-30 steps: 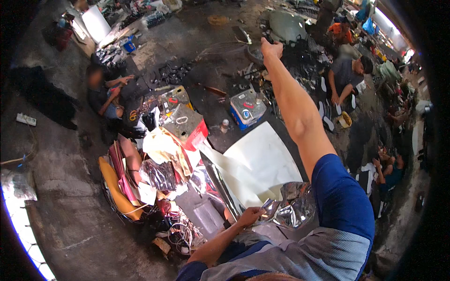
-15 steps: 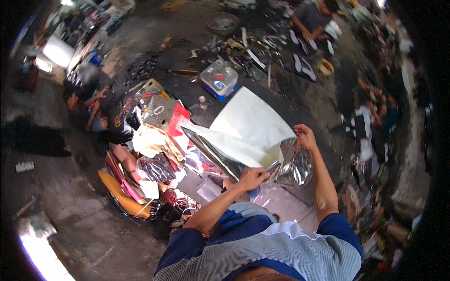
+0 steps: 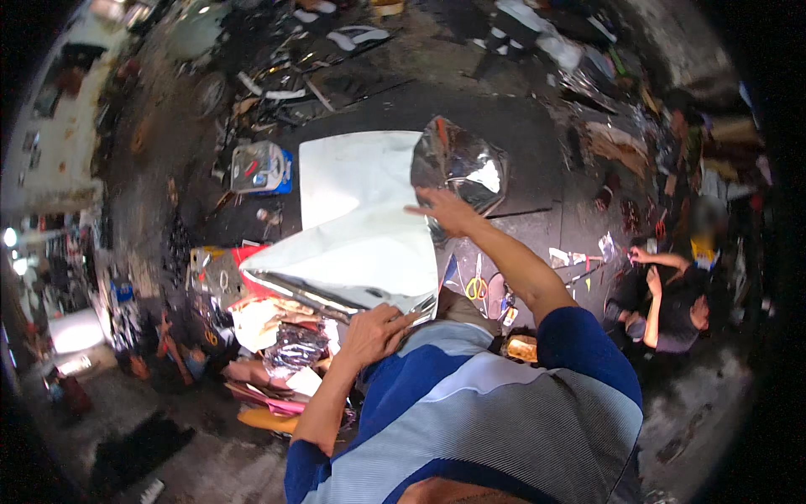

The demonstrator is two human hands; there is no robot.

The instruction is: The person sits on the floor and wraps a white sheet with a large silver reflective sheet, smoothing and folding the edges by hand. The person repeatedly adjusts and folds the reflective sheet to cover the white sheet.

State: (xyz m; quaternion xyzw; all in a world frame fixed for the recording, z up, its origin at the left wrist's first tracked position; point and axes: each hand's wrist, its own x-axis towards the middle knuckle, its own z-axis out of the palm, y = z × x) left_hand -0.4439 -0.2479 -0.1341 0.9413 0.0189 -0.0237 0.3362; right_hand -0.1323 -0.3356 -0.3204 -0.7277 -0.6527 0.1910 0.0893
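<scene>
A large white sheet point(image 3: 357, 244) with a shiny silver underside lies across the dark work surface in front of me, its near part folded over toward my body. My left hand point(image 3: 376, 336) grips its near edge by my lap, fingers bent over the border. Farther out, my right hand point(image 3: 447, 212) rests on the right side of the sheet with fingers stretched, beside a crumpled silver film point(image 3: 460, 160). Yellow-handled scissors point(image 3: 476, 288) lie to the right of the sheet, near my right forearm.
A clear box with a blue base point(image 3: 260, 168) stands left of the sheet. Scrap pieces point(image 3: 281, 328) and an orange-yellow roll point(image 3: 267, 421) are heaped at my left. A co-worker point(image 3: 676, 307) sits at the right; another person's arm point(image 3: 175, 349) shows at the left. Offcuts litter the far floor.
My view has turned to the right. My right hand has gone from holding up the sheet's right edge to lying spread on it. The sheet now lies flatter; my left hand stays at the near edge.
</scene>
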